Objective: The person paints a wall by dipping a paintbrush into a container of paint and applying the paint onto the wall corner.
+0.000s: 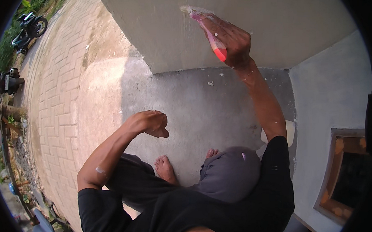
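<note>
High on the grey wall [156, 27], my right hand [235, 41] is closed around a paintbrush [217, 47] with a pink and red handle. The brush's whitish, paint-smeared tip touches the wall or lies very close to it. White specks dot that hand and wrist. My left hand [152, 123] hangs over the floor in front of my left knee, its fingers curled into a loose fist. Nothing shows in it, and its palm side is turned out of sight.
Grey concrete floor [182, 99] lies below, with my bare feet on it. A white container [290, 133] is partly hidden behind my right arm. On the right is a wood-framed window [328, 184]. Brick paving [57, 106] and a parked motorcycle [28, 30] are at left.
</note>
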A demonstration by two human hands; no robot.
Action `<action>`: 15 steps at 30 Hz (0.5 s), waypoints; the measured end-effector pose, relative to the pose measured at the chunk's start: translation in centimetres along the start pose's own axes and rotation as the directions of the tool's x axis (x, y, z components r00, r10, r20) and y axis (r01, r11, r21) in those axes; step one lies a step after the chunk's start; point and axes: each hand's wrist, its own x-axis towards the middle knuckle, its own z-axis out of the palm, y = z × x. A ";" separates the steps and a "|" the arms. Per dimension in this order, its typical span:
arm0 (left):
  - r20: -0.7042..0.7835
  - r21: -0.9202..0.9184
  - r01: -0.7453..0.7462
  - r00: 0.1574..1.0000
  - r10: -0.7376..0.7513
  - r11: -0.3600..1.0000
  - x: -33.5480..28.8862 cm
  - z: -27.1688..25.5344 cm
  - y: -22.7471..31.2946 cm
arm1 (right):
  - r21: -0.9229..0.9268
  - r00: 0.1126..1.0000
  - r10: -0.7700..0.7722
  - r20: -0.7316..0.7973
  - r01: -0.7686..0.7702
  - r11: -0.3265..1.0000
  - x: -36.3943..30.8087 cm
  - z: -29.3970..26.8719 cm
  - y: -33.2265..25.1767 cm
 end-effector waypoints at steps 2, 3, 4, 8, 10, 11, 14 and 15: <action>-0.017 -0.018 0.018 1.000 -0.019 1.000 -0.2 0.1 -0.2 | -0.006 0.995 -0.003 -0.098 0.002 1.000 2.0 -1.6 -0.8; -0.021 -0.025 0.026 0.999 -0.026 0.999 -0.2 0.2 -0.4 | 0.000 0.995 -0.001 -0.099 0.001 1.000 1.5 -1.5 -1.5; -0.019 -0.039 0.024 1.000 -0.025 0.999 -0.2 0.4 -0.6 | 0.039 0.997 0.025 -0.071 -0.022 0.999 0.5 -1.1 -2.3; -0.001 -0.021 0.046 0.999 -0.047 0.999 -0.4 0.3 -1.1 | 0.205 0.969 0.164 0.184 -0.201 0.958 -8.0 2.4 -6.8; 0.014 0.010 0.049 0.999 -0.049 0.999 -0.3 0.3 -1.3 | 0.240 0.908 0.212 0.361 -0.310 0.920 -14.1 5.2 -8.0; 0.020 0.017 0.051 0.998 -0.051 0.999 -0.4 0.2 -1.2 | 0.254 0.874 0.215 0.436 -0.348 0.902 -17.2 6.7 -8.2; 0.026 -0.015 0.050 0.998 -0.049 0.999 -0.9 0.6 -1.2 | 0.255 0.830 0.186 0.526 -0.363 0.896 -21.8 10.5 -8.3; 0.025 -0.005 0.050 0.998 -0.050 0.999 -0.8 0.5 -1.1 | 0.249 0.833 0.187 0.520 -0.358 0.900 -22.8 11.2 -7.8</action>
